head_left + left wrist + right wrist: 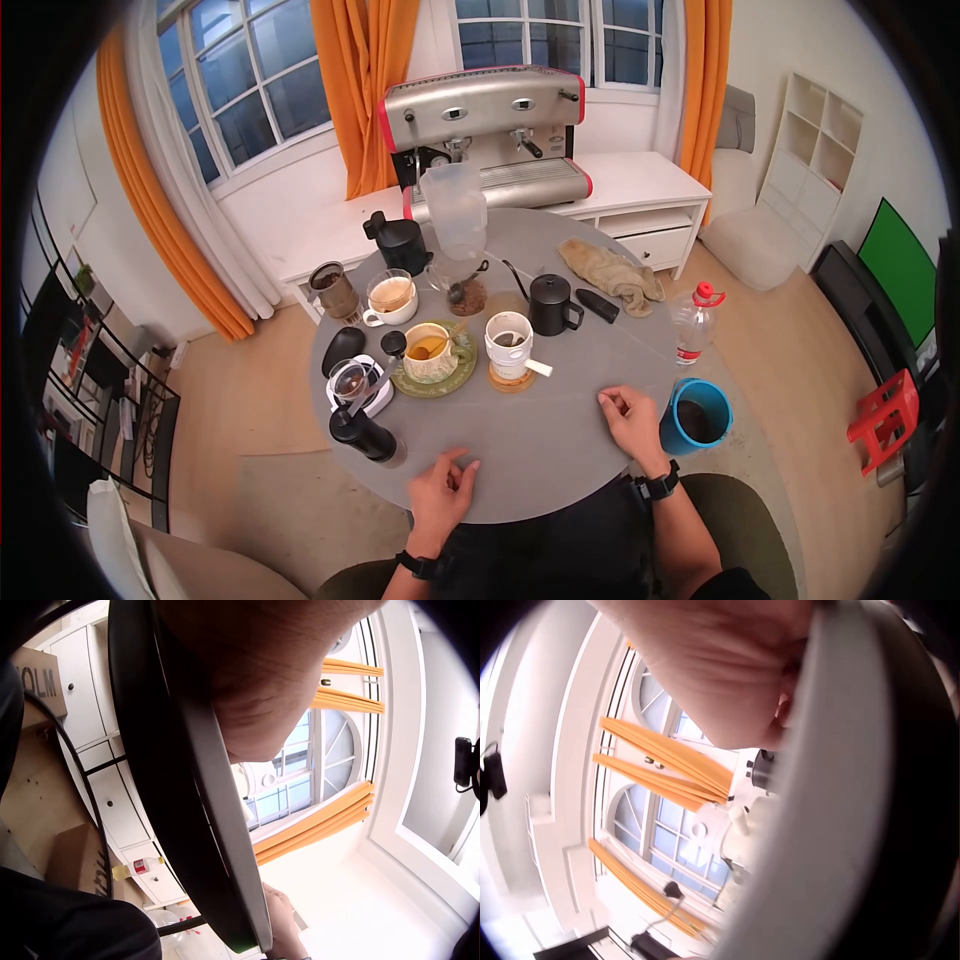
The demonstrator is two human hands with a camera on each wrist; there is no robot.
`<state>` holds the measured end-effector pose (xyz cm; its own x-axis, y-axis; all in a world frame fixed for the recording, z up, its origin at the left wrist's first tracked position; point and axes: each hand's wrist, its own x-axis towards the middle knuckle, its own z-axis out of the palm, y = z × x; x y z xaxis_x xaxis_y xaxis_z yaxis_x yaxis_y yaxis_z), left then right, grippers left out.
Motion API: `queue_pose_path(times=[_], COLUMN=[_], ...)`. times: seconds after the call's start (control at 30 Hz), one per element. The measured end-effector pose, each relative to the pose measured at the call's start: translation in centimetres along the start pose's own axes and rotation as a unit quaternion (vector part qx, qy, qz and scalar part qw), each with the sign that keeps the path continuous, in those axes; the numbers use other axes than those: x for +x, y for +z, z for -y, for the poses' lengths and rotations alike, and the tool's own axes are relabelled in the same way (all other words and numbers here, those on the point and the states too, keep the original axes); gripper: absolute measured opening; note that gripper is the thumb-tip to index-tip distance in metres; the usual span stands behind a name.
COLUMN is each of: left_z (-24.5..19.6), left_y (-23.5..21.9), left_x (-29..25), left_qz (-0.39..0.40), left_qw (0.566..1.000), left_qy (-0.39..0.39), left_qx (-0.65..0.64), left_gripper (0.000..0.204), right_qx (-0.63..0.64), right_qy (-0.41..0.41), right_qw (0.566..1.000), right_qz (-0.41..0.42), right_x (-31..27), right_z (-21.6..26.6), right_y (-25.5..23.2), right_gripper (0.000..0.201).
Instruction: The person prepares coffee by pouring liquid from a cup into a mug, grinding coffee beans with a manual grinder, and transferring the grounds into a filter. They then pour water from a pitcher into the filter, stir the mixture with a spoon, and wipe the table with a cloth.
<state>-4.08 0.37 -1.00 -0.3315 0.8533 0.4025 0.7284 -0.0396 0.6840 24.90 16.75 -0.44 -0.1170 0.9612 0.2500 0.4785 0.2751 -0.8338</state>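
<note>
My left hand point(442, 497) rests at the near edge of the round grey table point(520, 455), holding nothing, fingers loosely bent. The right hand point(632, 425) lies at the table's right edge, also loosely curled and without an object. Nearest the left hand stands a black hand grinder point(365, 437) with a crank. Farther in, a white pot with a side handle point(508, 362) sits on a wooden coaster. A patterned cup of amber liquid point(430, 368) stands on a green plate point(455, 381). Both wrist views show mostly palm and table edge.
A black gooseneck kettle point(549, 307), a brown cloth point(610, 275), a white coffee cup point(391, 308) and a black lidded jug point(398, 245) stand farther back. Beside the table on the right are a blue bucket point(725, 418) and a red-capped bottle point(692, 335). An espresso machine point(480, 130) stands behind.
</note>
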Motion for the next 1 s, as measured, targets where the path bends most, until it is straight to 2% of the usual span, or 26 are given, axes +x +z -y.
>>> queue_pose_path(times=[0.13, 0.27, 0.37, 0.47, 0.57, 0.67, 0.77, 0.8, 0.9, 1.0], left_z=[0.2, -0.2, -0.5, -0.4, -0.4, 1.5, 1.6, 1.1, 2.1, 4.4], left_y=[0.2, 0.0, -0.1, -0.1, -0.4, -1.1, -2.1, -2.8, -3.8, -4.7], left_x=[0.0, 0.2, 0.4, 0.4, -0.4, -2.2, -1.7, -1.3, 0.8, 0.5], left_qz=[-0.004, 0.002, -0.001, -0.002, -0.021, -0.202, -0.353, -0.33, -0.291, -0.191], left_qw=[1.0, 1.0, 1.0, 1.0, 0.999, 0.972, 0.934, 0.942, 0.941, 0.953], left_qy=[0.008, 0.001, 0.002, 0.0, -0.013, 0.12, 0.053, -0.029, -0.085, -0.134], left_qx=[-0.004, -0.007, -0.016, -0.026, -0.043, -0.01, -0.034, -0.056, -0.152, -0.192], left_gripper=[0.019, 0.016, 0.016, 0.015, 0.023, 0.05, 0.076, 0.087, 0.086, 0.087], right_qx=[-0.13, -0.117, -0.129, -0.137, -0.141, -0.135, -0.119, -0.116, -0.128, -0.12], right_qy=[-0.079, -0.111, -0.076, -0.074, -0.068, -0.079, -0.075, -0.079, -0.075, -0.078], right_qw=[0.987, 0.983, 0.987, 0.987, 0.986, 0.986, 0.988, 0.988, 0.987, 0.988], right_qz=[-0.055, -0.082, -0.051, -0.048, -0.053, -0.06, -0.065, -0.068, -0.063, -0.067], right_x=[-1.2, -1.0, -1.0, -0.9, -0.9, -0.9, -1.0, -1.0, -0.9, -0.9], right_z=[2.3, 1.7, 2.5, 2.6, 2.6, 2.3, 2.0, 2.5, 2.7, 2.6], right_y=[0.8, 1.1, 0.8, 0.8, 0.7, 0.9, 1.0, 1.0, 0.8, 0.9], right_gripper=[0.014, 0.01, 0.01, 0.009, 0.008, 0.007, 0.007, 0.007, 0.007, 0.007])
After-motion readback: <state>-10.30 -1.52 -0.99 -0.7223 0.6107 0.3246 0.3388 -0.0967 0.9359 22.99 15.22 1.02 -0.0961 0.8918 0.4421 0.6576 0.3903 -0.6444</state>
